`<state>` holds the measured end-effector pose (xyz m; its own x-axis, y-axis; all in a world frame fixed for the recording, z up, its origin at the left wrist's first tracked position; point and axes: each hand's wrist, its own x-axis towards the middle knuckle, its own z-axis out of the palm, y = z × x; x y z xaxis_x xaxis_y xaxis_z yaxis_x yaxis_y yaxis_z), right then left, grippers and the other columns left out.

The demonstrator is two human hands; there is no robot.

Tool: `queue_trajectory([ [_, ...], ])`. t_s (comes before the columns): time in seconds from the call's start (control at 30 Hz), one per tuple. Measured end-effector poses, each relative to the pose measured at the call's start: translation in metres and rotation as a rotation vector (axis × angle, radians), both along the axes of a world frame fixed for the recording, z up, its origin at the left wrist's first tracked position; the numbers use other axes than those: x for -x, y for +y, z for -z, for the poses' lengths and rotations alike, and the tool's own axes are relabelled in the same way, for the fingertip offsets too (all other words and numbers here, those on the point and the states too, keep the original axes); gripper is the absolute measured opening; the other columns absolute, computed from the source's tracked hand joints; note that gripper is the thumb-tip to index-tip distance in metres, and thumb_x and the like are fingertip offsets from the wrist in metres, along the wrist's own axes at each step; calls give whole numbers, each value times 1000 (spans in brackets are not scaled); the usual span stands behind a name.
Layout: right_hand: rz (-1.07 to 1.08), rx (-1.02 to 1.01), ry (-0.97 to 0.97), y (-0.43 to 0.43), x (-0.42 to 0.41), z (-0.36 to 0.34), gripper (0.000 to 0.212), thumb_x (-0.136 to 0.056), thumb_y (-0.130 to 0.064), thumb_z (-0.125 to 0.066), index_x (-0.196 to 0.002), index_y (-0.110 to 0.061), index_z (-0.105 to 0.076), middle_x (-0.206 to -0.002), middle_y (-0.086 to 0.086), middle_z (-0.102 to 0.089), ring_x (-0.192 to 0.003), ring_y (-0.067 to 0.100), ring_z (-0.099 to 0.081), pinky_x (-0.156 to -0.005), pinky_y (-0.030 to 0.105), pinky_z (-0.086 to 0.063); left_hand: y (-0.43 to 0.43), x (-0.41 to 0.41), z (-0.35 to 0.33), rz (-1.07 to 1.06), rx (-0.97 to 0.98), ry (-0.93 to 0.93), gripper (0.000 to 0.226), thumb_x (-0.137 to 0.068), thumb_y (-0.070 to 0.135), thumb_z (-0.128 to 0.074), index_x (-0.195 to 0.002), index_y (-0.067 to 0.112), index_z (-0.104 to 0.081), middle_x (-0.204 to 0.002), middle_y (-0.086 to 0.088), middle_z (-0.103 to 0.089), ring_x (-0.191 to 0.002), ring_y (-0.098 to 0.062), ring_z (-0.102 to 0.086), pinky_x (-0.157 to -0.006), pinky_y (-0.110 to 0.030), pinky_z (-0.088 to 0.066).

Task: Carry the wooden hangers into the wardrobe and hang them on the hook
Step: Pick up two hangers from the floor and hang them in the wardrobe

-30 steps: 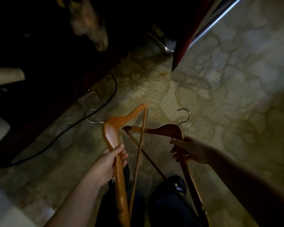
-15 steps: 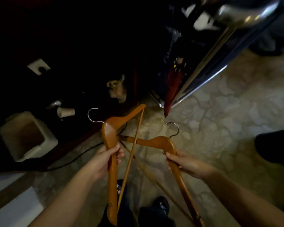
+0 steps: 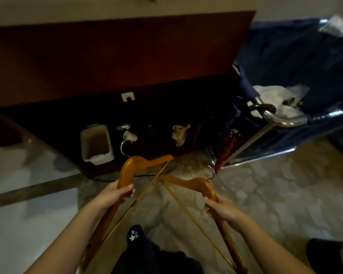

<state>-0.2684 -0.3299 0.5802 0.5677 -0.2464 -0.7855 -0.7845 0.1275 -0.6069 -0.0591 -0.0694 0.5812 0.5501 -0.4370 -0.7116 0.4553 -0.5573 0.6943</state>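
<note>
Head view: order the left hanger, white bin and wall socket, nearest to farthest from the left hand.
1. Left hanger, gripped in the left hand itself.
2. White bin, on the floor ahead, slightly left.
3. Wall socket, on the dark wall behind the bin.

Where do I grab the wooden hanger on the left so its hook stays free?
Grip the left hanger on its thick wooden shoulder just below the bend, coming from the outer side, as the left hand does. That arm is broad enough to wrap fingers round, and the metal hook sticks out clear above.
</note>
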Motion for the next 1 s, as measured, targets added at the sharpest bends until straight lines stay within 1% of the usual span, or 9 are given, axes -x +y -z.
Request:
queue_trajectory([
  [0.13,-98,59,-13,27,-22,-19,10,-96,-19,-44,-98,-19,-54,-98,8,-56,-85,17,-55,-71,24,-45,64,8,-15,-97,-50,-14,10,-92,20,-53,-100,16,-58,-95,-7,-66,-89,-21,-62,-76,-32,-45],
  [0.3,-197,100,-3,60,-50,-24,12,-96,-17,-43,-102,-16,-54,-98,8,-55,-87,19,-55,-68,24,-43,140,23,-24,-227,-76,11,16,-92,22,-53,-101,10,-60,-91,-10,-67,-88,-25,-62,-78,-34,-46],
  [0.47,-328,154,49,94,-94,-13,12,-96,-22,-46,-97,-15,-55,-94,9,-56,-85,20,-55,-68,26,-44,197,35,-19,-321,-66,45,16,-91,26,-55,-94,12,-62,-86,-9,-68,-91,-29,-66,-94,-44,-48],
  [0.57,-422,186,69,105,-119,-3,12,-96,-21,-47,-102,-14,-55,-94,9,-57,-85,20,-56,-69,26,-46,210,43,-13,-376,-56,49,12,-92,24,-54,-87,15,-60,-78,-4,-66,-79,-21,-64,-85,-36,-51],
  [0.67,-555,207,78,116,-146,4,9,-95,-17,-48,-96,-14,-56,-94,11,-57,-86,21,-56,-71,26,-48,222,52,-6,-478,-93,68,13,-92,24,-54,-93,12,-61,-81,-7,-65,-80,-23,-62,-81,-34,-49],
  [0.73,-643,220,89,122,-164,7,11,-95,-15,-48,-93,-12,-57,-92,12,-57,-86,22,-56,-72,27,-47,226,62,0,-555,-116,83,11,-91,21,-55,-90,13,-62,-80,-7,-65,-77,-21,-62,-77,-32,-48],
  [0.87,-838,248,112,132,-202,17,10,-94,-14,-48,-87,-10,-55,-83,10,-54,-79,21,-54,-74,30,-46,220,79,0,-732,-156,87,5,-91,15,-56,-90,14,-60,-79,-7,-62,-74,-15,-61,-67,-18,-49],
  [0.93,-918,261,92,135,-222,23,12,-94,-11,-49,-83,-11,-54,-78,10,-52,-74,20,-52,-68,29,-45,217,91,6,-814,-176,79,6,-91,15,-56,-95,17,-59,-81,-6,-63,-76,-16,-62,-71,-21,-51],
  [1.0,-1019,272,84,136,-243,28,12,-93,-10,-50,-82,-10,-54,-73,9,-51,-69,20,-51,-65,29,-44,212,108,9,-885,-229,73,8,-90,23,-57,-97,20,-59,-86,-5,-67,-79,-17,-66,-78,-30,-55],
])
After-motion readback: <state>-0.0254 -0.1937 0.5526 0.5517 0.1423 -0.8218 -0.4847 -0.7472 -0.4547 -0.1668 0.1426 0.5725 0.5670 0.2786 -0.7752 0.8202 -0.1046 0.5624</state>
